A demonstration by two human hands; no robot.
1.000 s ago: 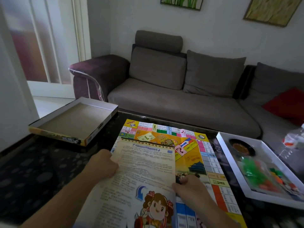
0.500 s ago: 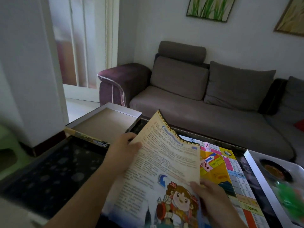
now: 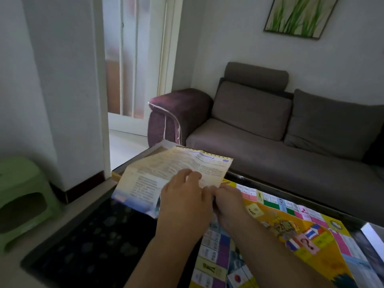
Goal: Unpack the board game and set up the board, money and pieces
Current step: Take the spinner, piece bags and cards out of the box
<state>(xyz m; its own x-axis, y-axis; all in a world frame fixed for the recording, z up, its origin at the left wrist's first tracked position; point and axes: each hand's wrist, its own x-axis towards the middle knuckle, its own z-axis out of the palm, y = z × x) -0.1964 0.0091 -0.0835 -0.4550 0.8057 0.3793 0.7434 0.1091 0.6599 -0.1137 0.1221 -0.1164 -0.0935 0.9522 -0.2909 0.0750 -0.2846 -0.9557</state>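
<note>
Both hands meet over the near middle of the dark glass surface [image 3: 89,242], holding up a printed rules sheet [image 3: 178,173]. The left hand [image 3: 182,202] lies across the front of the sheet with its fingers curled over the paper, gripping it. The right hand [image 3: 228,204] sits just beside it, touching it, and pinches the sheet's lower right edge between thumb and fingers. The sheet is lifted off the surface and tilted, its top edge toward the sofa [image 3: 291,142]; it is covered in blocks of small print under a blue heading, all too blurred to read, with a blue band along its lower left corner.

Below and to the right of the hands the game board [image 3: 270,235] lies flat on the surface, reaching its right and near edges. It is yellow in the middle with a track of coloured squares round it: pink, green, purple, white. Red question marks show on two pink squares, small flags sit near the centre, and a round emblem marks the far right corner. No other writing on it can be read.

Behind the sheet, at the far left corner of the surface, part of the box lid [image 3: 158,148] shows. A white tray edge [image 3: 372,233] shows at the right edge. A green plastic stool [image 3: 22,196] stands on the floor to the left, and a framed picture of grass [image 3: 299,15] hangs on the wall above the sofa.
</note>
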